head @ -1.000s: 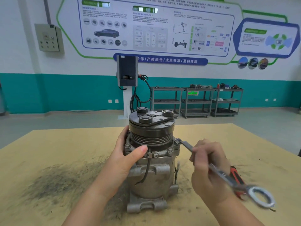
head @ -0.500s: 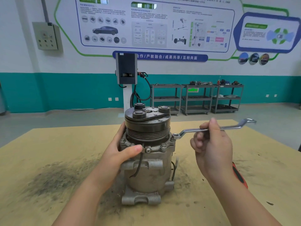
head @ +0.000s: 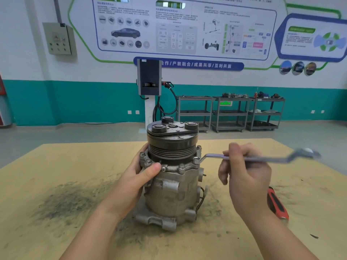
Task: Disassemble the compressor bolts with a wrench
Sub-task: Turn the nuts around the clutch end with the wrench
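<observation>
On the bench: compressor [head: 171,184] stands upright on the bench [head: 56,184], pulley end up
Progress: flange bolts [head: 181,167] all look seated, none out; ring end of the wrench [head: 244,158] sits on the right-side bolt, looks early in the job
Left: every bolt seemingly
Right hand [head: 246,173]: fingers curled round wrench shank, just right of the compressor
Left hand [head: 139,177]: wrapped round the compressor's left side, thumb on flange
Other: red-handled tool [head: 277,205] lying right of the forearm
</observation>
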`<act>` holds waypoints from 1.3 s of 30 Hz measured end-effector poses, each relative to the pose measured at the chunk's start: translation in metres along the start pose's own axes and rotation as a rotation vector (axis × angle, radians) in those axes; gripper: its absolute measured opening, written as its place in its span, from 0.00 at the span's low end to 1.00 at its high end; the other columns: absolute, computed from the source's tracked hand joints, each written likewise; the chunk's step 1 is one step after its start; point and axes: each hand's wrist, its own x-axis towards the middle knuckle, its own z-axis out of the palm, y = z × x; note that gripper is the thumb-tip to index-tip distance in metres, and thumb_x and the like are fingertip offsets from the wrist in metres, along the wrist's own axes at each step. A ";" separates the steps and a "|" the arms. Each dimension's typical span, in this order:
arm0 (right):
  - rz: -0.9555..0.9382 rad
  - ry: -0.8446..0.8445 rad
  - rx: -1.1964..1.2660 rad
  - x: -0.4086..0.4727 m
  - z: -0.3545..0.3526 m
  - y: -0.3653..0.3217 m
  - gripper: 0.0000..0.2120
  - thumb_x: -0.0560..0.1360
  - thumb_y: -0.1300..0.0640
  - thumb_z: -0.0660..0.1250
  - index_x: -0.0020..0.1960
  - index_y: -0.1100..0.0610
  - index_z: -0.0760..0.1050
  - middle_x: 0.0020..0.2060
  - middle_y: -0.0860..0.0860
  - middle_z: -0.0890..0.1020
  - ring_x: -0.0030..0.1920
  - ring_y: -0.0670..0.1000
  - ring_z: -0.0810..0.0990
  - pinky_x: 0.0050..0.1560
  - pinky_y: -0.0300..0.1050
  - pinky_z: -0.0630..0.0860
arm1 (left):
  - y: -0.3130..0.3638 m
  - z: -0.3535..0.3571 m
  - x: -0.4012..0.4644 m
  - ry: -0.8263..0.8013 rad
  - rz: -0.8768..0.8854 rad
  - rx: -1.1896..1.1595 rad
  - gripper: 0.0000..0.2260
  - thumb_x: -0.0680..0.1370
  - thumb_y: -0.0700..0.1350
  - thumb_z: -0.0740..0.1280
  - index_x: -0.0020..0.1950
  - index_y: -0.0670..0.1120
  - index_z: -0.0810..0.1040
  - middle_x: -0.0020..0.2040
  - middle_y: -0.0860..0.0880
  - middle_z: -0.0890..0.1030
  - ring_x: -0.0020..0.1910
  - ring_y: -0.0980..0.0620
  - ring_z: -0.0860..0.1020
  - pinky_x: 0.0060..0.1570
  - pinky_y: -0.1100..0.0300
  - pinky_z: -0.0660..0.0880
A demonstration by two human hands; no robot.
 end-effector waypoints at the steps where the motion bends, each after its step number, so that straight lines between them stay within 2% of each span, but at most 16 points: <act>1: -0.154 -0.021 -0.111 -0.005 0.003 0.000 0.15 0.78 0.45 0.64 0.35 0.50 0.72 0.22 0.48 0.74 0.21 0.48 0.71 0.23 0.39 0.67 | 0.000 0.000 0.000 0.003 0.004 -0.001 0.42 0.64 0.60 0.79 0.74 0.56 0.66 0.68 0.53 0.77 0.66 0.52 0.76 0.59 0.57 0.77; 4: -0.486 -0.112 -0.327 -0.018 0.009 0.001 0.15 0.80 0.46 0.63 0.37 0.52 0.71 0.24 0.49 0.73 0.22 0.45 0.70 0.23 0.39 0.67 | -0.001 0.002 0.000 0.032 0.020 -0.009 0.36 0.67 0.57 0.76 0.73 0.58 0.67 0.67 0.55 0.78 0.65 0.53 0.77 0.58 0.58 0.77; 7: -0.641 -0.166 -0.445 -0.020 0.009 0.001 0.18 0.79 0.51 0.66 0.34 0.59 0.78 0.24 0.50 0.75 0.23 0.47 0.71 0.26 0.36 0.67 | -0.002 0.004 -0.001 0.057 0.034 -0.020 0.34 0.67 0.56 0.75 0.72 0.58 0.69 0.66 0.55 0.79 0.65 0.54 0.77 0.60 0.55 0.73; 9: -0.526 -0.081 -0.352 -0.015 0.006 -0.006 0.16 0.79 0.49 0.65 0.34 0.52 0.76 0.25 0.47 0.76 0.23 0.47 0.71 0.26 0.36 0.68 | -0.001 0.005 -0.002 0.069 0.042 -0.033 0.33 0.66 0.56 0.74 0.70 0.58 0.70 0.65 0.55 0.80 0.64 0.54 0.78 0.58 0.58 0.74; 12: -0.125 0.095 -0.056 0.000 0.002 -0.014 0.15 0.78 0.49 0.63 0.34 0.51 0.75 0.23 0.48 0.75 0.21 0.48 0.71 0.25 0.38 0.68 | -0.001 0.008 -0.002 0.081 0.048 -0.073 0.33 0.66 0.56 0.73 0.71 0.56 0.71 0.65 0.53 0.80 0.63 0.54 0.78 0.53 0.61 0.78; 15: 0.221 0.110 0.153 0.014 -0.003 -0.010 0.18 0.79 0.53 0.61 0.32 0.51 0.77 0.22 0.50 0.73 0.20 0.48 0.68 0.23 0.37 0.65 | 0.000 0.011 -0.002 0.101 0.056 -0.093 0.33 0.67 0.55 0.72 0.72 0.53 0.71 0.65 0.51 0.80 0.63 0.52 0.78 0.58 0.55 0.74; 19: 0.427 0.090 0.295 0.018 -0.004 -0.005 0.22 0.82 0.58 0.58 0.30 0.53 0.77 0.21 0.52 0.71 0.19 0.47 0.66 0.21 0.35 0.62 | 0.000 0.012 -0.001 0.108 0.052 -0.099 0.30 0.70 0.54 0.70 0.72 0.52 0.71 0.64 0.51 0.80 0.62 0.52 0.79 0.53 0.59 0.77; 22: 0.523 0.062 0.369 0.020 -0.004 -0.004 0.21 0.81 0.57 0.58 0.31 0.56 0.76 0.22 0.52 0.70 0.19 0.47 0.64 0.21 0.35 0.61 | -0.001 0.013 -0.001 0.125 0.055 -0.105 0.28 0.71 0.52 0.69 0.71 0.52 0.71 0.64 0.51 0.81 0.62 0.52 0.79 0.54 0.58 0.78; 25: 0.618 -0.005 0.398 0.023 -0.006 -0.004 0.17 0.80 0.57 0.59 0.35 0.58 0.75 0.23 0.53 0.70 0.20 0.47 0.64 0.19 0.36 0.61 | 0.000 0.014 -0.002 0.135 0.058 -0.108 0.27 0.72 0.51 0.68 0.71 0.51 0.72 0.64 0.50 0.81 0.63 0.51 0.79 0.57 0.54 0.74; 29: 0.722 -0.114 0.426 0.031 -0.012 -0.007 0.09 0.74 0.56 0.64 0.37 0.58 0.69 0.25 0.53 0.70 0.21 0.46 0.65 0.19 0.35 0.62 | 0.001 0.015 -0.002 0.144 0.057 -0.109 0.26 0.72 0.50 0.68 0.71 0.51 0.72 0.63 0.50 0.81 0.62 0.51 0.79 0.56 0.55 0.74; 32: 0.720 -0.125 0.367 0.033 -0.014 -0.003 0.10 0.74 0.55 0.64 0.38 0.58 0.66 0.26 0.51 0.70 0.22 0.44 0.64 0.20 0.33 0.61 | 0.001 0.014 -0.002 0.148 0.053 -0.106 0.27 0.72 0.51 0.68 0.71 0.51 0.72 0.63 0.51 0.81 0.62 0.52 0.79 0.57 0.55 0.73; 36: 0.707 -0.085 0.446 0.034 -0.014 0.001 0.12 0.78 0.52 0.60 0.39 0.58 0.70 0.25 0.51 0.70 0.22 0.45 0.63 0.20 0.34 0.61 | 0.000 0.014 -0.003 0.152 0.040 -0.111 0.28 0.71 0.52 0.70 0.71 0.52 0.72 0.64 0.51 0.81 0.62 0.52 0.79 0.58 0.54 0.73; 39: 0.684 -0.138 0.387 0.039 -0.016 -0.006 0.10 0.75 0.53 0.62 0.40 0.59 0.71 0.26 0.51 0.69 0.22 0.45 0.63 0.20 0.34 0.61 | 0.000 0.013 -0.002 0.161 0.036 -0.101 0.30 0.69 0.54 0.72 0.71 0.53 0.72 0.63 0.52 0.81 0.62 0.53 0.79 0.60 0.53 0.73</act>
